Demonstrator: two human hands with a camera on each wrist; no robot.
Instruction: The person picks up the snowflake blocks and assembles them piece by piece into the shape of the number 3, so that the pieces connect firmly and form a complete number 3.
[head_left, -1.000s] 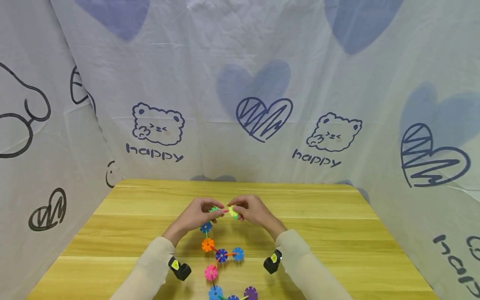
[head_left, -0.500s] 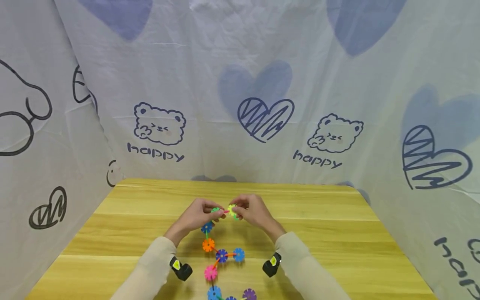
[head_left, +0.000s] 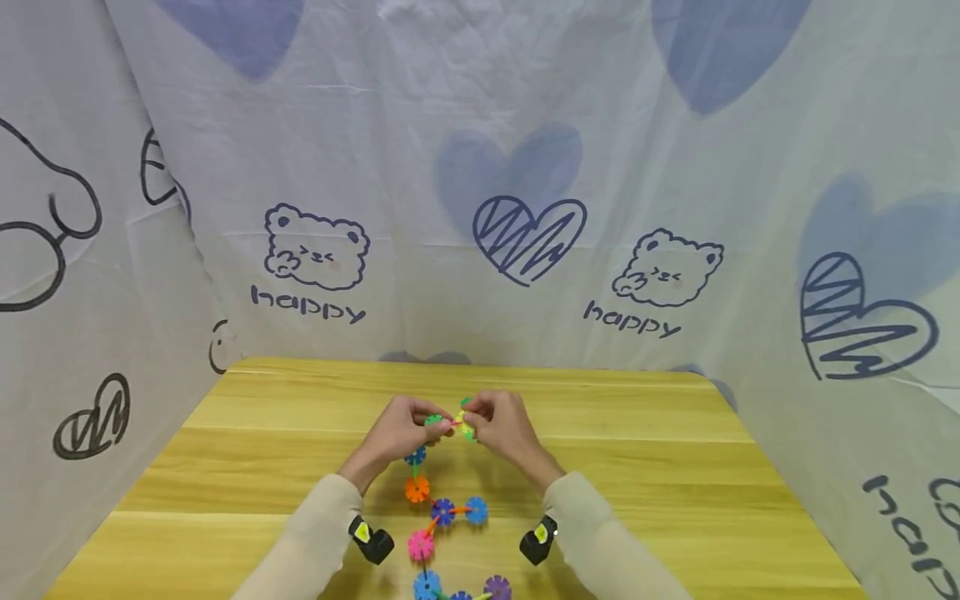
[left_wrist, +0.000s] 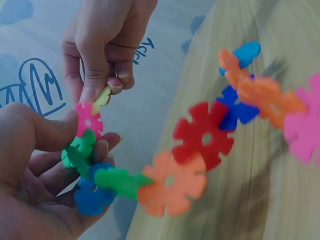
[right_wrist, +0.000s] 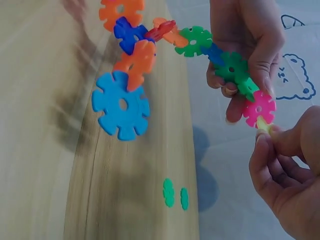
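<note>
My left hand (head_left: 396,432) grips the end of a chain of interlocking plastic snowflake discs. Its thumb and fingers hold a pink disc (left_wrist: 89,120) and the green discs (left_wrist: 79,151) beside it. Between the thumb and fingers of my right hand (right_wrist: 295,167) is a yellow disc (right_wrist: 263,124), seen nearly edge-on and touching the pink disc's rim. Whether its slot is engaged cannot be made out. From the left hand the chain runs on through a blue disc (left_wrist: 93,196), an orange disc (head_left: 417,489), a dark blue disc (head_left: 443,512) and a pink disc (head_left: 421,546).
Two loose green discs (right_wrist: 168,193) lie on the wooden table (head_left: 637,467) near the right hand. A light blue disc (head_left: 476,510) ends a side branch. The chain's near part, with a purple disc (head_left: 497,588), runs off the bottom edge. A printed cloth (head_left: 420,292) hangs behind the table.
The hands have drawn slightly closer together. The yellow disc, earlier facing the head camera, is now more covered by the right fingers. A loose green disc has come into sight above them.
</note>
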